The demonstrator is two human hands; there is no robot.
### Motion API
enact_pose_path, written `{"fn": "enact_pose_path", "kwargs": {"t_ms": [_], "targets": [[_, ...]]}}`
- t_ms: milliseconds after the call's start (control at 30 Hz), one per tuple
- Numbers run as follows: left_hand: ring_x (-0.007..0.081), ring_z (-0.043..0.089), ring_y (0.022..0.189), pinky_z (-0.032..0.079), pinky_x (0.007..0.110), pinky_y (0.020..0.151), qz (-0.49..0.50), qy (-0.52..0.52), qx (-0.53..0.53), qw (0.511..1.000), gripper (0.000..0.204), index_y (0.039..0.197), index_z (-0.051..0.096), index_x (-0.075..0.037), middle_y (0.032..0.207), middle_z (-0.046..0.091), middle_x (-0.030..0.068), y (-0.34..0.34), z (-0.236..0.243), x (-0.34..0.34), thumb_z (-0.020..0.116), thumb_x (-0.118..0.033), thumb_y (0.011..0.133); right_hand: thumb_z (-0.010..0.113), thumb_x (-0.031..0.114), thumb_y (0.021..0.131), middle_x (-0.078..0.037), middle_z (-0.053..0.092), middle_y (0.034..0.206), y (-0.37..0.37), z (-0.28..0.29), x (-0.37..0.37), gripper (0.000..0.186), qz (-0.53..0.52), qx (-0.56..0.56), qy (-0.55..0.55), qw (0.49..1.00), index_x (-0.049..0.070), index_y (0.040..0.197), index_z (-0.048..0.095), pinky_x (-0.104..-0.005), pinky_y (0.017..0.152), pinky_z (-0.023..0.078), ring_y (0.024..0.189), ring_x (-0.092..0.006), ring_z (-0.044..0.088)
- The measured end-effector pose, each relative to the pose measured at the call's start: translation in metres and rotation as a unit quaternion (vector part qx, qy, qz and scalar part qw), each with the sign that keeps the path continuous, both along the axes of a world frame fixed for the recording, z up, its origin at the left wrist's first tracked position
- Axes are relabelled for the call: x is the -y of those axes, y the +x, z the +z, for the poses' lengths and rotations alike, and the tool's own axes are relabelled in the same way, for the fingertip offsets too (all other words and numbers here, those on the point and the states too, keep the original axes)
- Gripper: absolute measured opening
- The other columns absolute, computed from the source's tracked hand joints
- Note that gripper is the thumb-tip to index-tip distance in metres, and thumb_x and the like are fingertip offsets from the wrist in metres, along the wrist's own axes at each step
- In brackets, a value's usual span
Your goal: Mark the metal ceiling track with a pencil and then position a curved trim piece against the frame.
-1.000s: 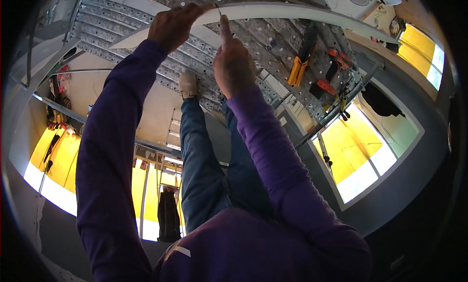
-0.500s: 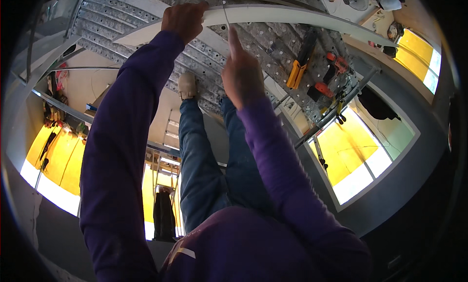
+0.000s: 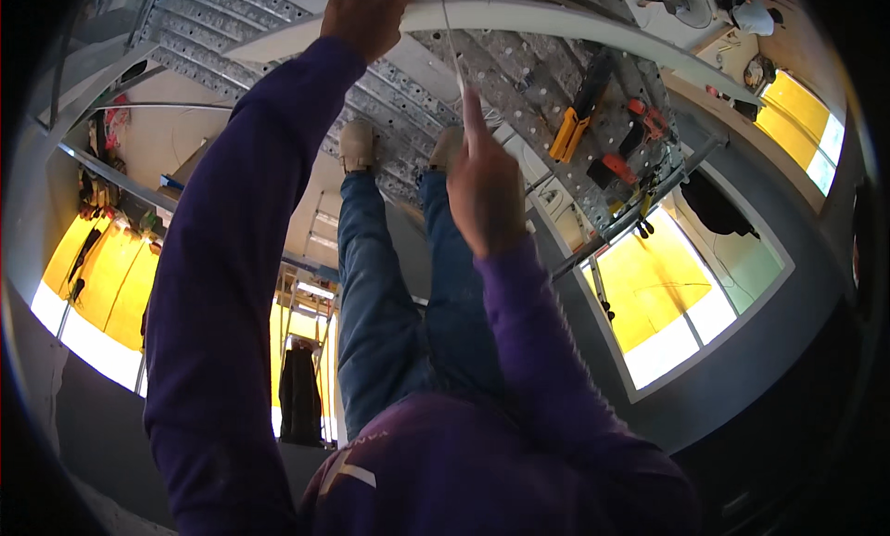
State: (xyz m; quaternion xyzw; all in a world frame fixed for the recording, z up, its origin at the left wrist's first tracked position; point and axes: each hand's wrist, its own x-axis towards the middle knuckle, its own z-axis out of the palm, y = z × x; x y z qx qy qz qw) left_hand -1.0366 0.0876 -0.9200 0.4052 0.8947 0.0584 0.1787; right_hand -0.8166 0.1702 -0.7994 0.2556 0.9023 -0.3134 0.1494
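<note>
**A firm hold and a straight pull at the top of the frame**

From my remote seat I find the pale strip (image 3: 556, 23) bowed across the upper frame, from upper left to upper right, above the perforated metal platform (image 3: 528, 58). The left hand (image 3: 369, 21) lies over it at top centre; its fingertips are hidden, so I cannot tell whether they clamp the strip or just press it. The right hand (image 3: 489, 197), near the middle, has its fingers closed on a thin blade-like tool (image 3: 454, 54), the index finger laid along it. The tool crosses the strip in my view, just right of the left hand; contact I cannot confirm.

To do this well, I would pin the strip firmly so it cannot twist, keep the tool in one line and favour light, even strokes over force. The left fingers sit near that line, and I would want them farther left.

Right of centre, a yellow-handled tool (image 3: 572, 133) lies on the platform, with two red-and-black tools (image 3: 652, 121) (image 3: 619, 170) beyond it toward the metal rail (image 3: 702, 154). They lie well apart from the right hand; a wide elbow swing could, I judge, bring that sleeve near the rail. The tan shoes (image 3: 357, 146) stand just below the platform's middle in the frame, so I would mind the footing while pulling toward the body.
</note>
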Motion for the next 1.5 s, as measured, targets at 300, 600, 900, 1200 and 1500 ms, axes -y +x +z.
{"fn": "enact_pose_path", "kwargs": {"t_ms": [300, 600, 900, 1200, 1500], "targets": [[0.037, 0.069, 0.093, 0.051, 0.053, 0.079, 0.04, 0.014, 0.068, 0.997, 0.018, 0.096, 0.07, -0.01, 0.09, 0.073, 0.016, 0.003, -0.001, 0.009, 0.062, -0.012, 0.079, 0.055, 0.0, 0.086, -0.026, 0.069, 0.087, 0.01, -0.013, 0.016, 0.073, 0.01, -0.094, 0.009, 0.996, 0.0, 0.154, 0.029, -0.0456, 0.072, 0.058, 0.08, -0.0387, 0.07], [0.0365, 0.07, 0.089, 0.052, 0.053, 0.077, 0.037, 0.062, 0.052, 0.996, 0.019, 0.096, 0.071, -0.011, 0.089, 0.073, 0.0155, -0.005, -0.005, 0.009, 0.061, -0.012, 0.08, 0.058, 0.004, 0.088, -0.023, 0.068, 0.087, -0.004, -0.037, 0.009, 0.074, 0.02, 0.006, 0.045, 0.999, 0.005, 0.156, 0.028, -0.0456, 0.071, 0.058, 0.079, -0.0372, 0.07], [0.0351, 0.07, 0.096, 0.055, 0.052, 0.083, 0.016, -0.008, 0.037, 0.999, 0.038, 0.122, 0.067, -0.019, 0.099, 0.073, 0.0154, 0.003, 0.005, -0.007, 0.068, -0.017, 0.083, 0.056, 0.002, 0.088, -0.022, 0.068, 0.088, -0.018, -0.038, -0.011, 0.077, 0.002, 0.022, 0.028, 0.999, 0.006, 0.158, 0.024, -0.045, 0.071, 0.058, 0.081, -0.0362, 0.071], [0.0343, 0.072, 0.093, 0.057, 0.05, 0.079, -0.01, 0.009, 0.027, 1.0, 0.039, 0.121, 0.065, -0.017, 0.101, 0.073, 0.0146, -0.002, 0.0, -0.011, 0.07, -0.012, 0.082, 0.058, 0.0, 0.09, -0.024, 0.066, 0.1, 0.029, 0.013, -0.024, 0.078, -0.04, -0.117, 0.017, 0.992, 0.007, 0.159, 0.022, -0.0469, 0.078, 0.057, 0.089, -0.0393, 0.069], [0.0289, 0.07, 0.098, 0.061, 0.043, 0.077, -0.074, 0.174, -0.042, 0.981, 0.069, 0.146, 0.045, -0.032, 0.135, 0.06, 0.0075, 0.013, -0.014, 0.005, 0.064, -0.002, 0.087, 0.058, 0.008, 0.093, -0.02, 0.065, 0.091, 0.007, -0.021, -0.029, 0.074, -0.013, -0.021, 0.015, 1.0, 0.008, 0.158, 0.023, -0.0455, 0.071, 0.059, 0.079, -0.0344, 0.069]]}}
